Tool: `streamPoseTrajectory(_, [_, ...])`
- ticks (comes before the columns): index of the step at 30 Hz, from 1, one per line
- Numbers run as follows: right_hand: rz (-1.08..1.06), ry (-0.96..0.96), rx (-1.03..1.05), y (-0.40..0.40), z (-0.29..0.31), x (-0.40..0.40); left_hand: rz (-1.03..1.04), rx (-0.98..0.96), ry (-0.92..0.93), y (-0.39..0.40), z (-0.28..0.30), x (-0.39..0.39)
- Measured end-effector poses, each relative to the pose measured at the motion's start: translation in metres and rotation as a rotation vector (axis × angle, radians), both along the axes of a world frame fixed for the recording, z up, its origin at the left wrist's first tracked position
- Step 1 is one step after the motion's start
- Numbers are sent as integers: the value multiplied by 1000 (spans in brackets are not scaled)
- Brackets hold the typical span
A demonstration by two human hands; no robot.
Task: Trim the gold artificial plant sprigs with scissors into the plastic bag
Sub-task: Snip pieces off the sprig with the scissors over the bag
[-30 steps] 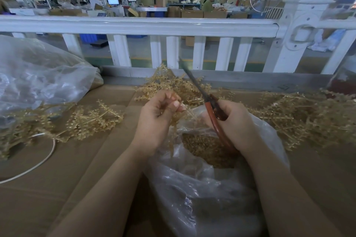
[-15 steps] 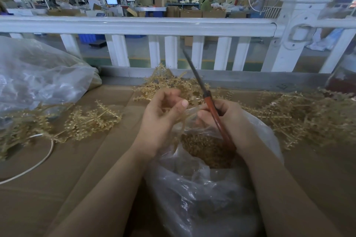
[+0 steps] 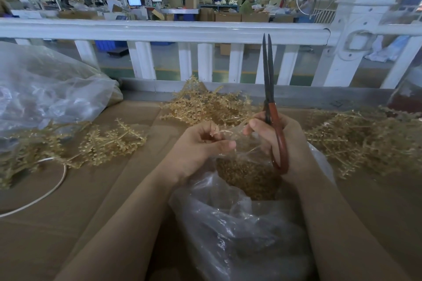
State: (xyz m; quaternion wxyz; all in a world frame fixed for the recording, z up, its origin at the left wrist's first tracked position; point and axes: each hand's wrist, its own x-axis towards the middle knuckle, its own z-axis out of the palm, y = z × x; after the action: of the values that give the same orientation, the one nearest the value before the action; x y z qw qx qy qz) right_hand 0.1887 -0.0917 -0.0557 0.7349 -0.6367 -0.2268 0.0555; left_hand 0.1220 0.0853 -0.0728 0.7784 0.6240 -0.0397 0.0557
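- Right hand (image 3: 280, 141): fingers curled round the red handles of the scissors (image 3: 270, 107); blades point straight up, nearly closed, tips in front of the white railing (image 3: 159, 31).
- Left hand (image 3: 201, 146): fingers curled, thumb and fingertips pinching the clear rim of the plastic bag (image 3: 239, 230). Whether it also holds a bit of sprig, cannot tell.
- Plastic bag sits at the near edge of the bench (image 3: 91, 201), between both forearms, mouth open just below the hands. A heap of gold trimmings (image 3: 246, 178) lies inside, directly under the hands.
- Gold sprigs in three piles on the bench: one (image 3: 205, 105) at the far edge just beyond the hands; one (image 3: 360, 139) toward the right edge beside the right hand; one (image 3: 102, 143) left of the left hand, well apart from it.
- Second clear bag (image 3: 50, 96) at the far-left corner, lying partly over the left pile.
- White cord (image 3: 45, 194) loops near the left edge.
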Motion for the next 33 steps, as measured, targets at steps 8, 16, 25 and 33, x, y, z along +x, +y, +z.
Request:
streamPoseTrajectory(8, [-42,-58,63,-1,-4,4,117,-57,-142,3,8,0])
streamPoseTrajectory(16, [-9,-28,147,-4,-6,8,60,-116,94,2,9,-4])
streamPoseTrajectory(25, [39,-33,51,0,-6,4,-37,-102,48,-6,6,-5])
streamPoseTrajectory(33, [-49,-172,44,2,-4,2,179,-228,25,-3,8,-3])
